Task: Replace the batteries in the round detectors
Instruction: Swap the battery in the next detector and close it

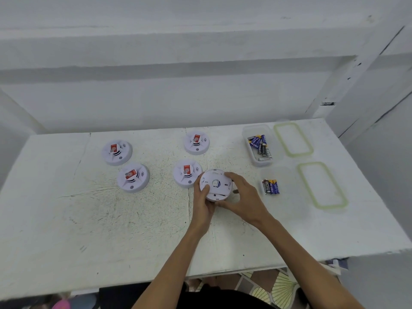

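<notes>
Detector (215, 185), back up, centre of frame: my left hand (201, 201) grips its left edge, thumb on the back plate; my right hand (243, 197) wraps its right rim. Four other detectors (133, 177) lie upper left on the table (111, 230), batteries (270, 186) right.

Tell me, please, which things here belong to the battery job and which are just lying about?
In the job: upturned detector, held by left hand and right hand; four face-up detectors; far container of batteries; near batteries.
Lying about: far lid; near lid.
</notes>
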### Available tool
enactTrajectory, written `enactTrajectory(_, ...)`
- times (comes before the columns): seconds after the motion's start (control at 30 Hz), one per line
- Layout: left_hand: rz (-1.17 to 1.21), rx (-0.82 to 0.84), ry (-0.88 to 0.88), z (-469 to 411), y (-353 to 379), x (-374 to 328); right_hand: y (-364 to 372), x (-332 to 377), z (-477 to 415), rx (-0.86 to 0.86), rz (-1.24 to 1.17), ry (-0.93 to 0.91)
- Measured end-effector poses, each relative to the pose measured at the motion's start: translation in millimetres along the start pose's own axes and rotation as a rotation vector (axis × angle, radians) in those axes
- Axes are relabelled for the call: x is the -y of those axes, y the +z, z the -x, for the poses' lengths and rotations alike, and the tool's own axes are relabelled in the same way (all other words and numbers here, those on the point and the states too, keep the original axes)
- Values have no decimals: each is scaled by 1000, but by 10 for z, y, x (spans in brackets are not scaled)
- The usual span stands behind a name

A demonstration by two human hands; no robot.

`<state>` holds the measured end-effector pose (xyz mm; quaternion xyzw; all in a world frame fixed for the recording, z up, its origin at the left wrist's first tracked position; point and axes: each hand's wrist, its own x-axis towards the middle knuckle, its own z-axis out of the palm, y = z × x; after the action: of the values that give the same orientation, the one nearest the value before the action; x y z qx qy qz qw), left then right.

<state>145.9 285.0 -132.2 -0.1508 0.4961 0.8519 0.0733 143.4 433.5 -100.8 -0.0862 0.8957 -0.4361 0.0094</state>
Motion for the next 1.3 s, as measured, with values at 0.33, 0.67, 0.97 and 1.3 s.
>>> enactTrajectory(0.33,-90,29,30,15,-4,14,-21,-21,8,-56,-146,68)
enactTrajectory(0.67,-169,11,32,-11,-15,31,-44,8,29,-80,-131,98)
enactTrajectory(0.97,-116,-26,47,-12,-29,34,26,32,81,-71,-213,129)
enactTrajectory(1.3,-100,73,1,-9,-16,27,12,-80,78,-95,-198,139)
